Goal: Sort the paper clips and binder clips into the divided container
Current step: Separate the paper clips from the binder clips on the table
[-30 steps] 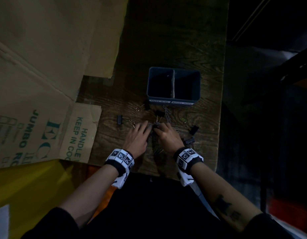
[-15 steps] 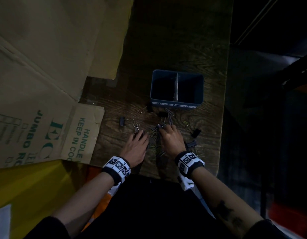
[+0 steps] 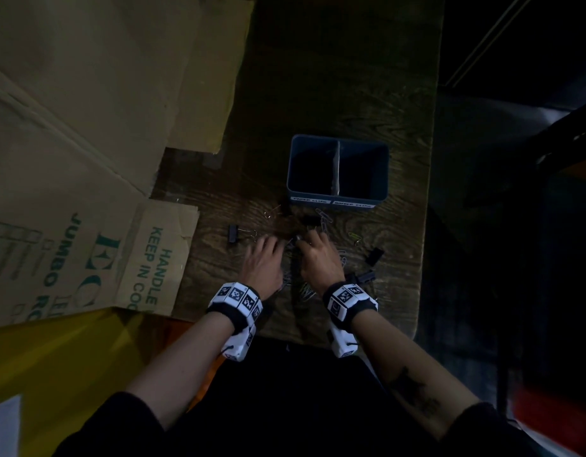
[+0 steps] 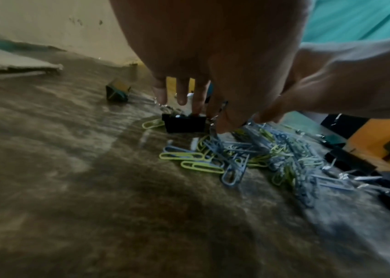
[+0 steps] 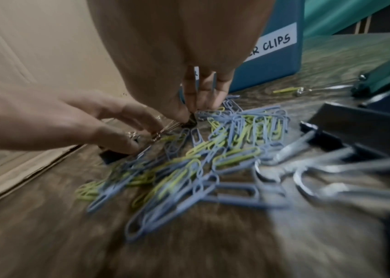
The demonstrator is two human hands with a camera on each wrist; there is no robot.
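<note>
Left hand rests fingers-down on a black binder clip; whether it grips, I cannot tell. Right hand pinches a small clip beside it. Paper clips lie between the wrists; the container sits beyond.

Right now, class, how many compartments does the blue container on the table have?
2. In the blue container, the left compartment lies left of the pale divider and the right compartment lies right of it. None seems hidden.
</note>
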